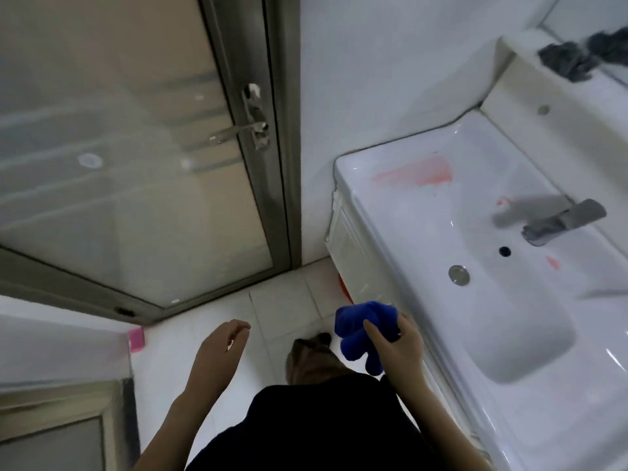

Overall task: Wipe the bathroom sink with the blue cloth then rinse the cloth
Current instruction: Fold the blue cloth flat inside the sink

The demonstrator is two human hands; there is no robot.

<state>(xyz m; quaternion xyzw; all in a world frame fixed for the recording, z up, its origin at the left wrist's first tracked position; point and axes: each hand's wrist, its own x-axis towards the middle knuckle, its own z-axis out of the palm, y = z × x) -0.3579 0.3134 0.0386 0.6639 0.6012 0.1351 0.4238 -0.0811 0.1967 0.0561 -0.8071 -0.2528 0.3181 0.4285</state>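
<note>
The white bathroom sink (390, 171) fills the right side, with a grey faucet (564, 219) over the basin and a metal drain plug (458, 275). Pink-red smears (421, 175) lie on its left ledge and smaller ones sit near the faucet. My right hand (397, 345) holds the bunched blue cloth (360, 331) just off the sink's front edge, above the floor. My left hand (224, 345) hangs over the floor tiles with fingers loosely curled and nothing in it.
A frosted glass door (136, 147) with a metal lever handle (251, 125) stands at the left. A grey cloth (567, 61) lies on the shelf behind the sink. White floor tiles run below; a pink object (137, 339) sits by the door threshold.
</note>
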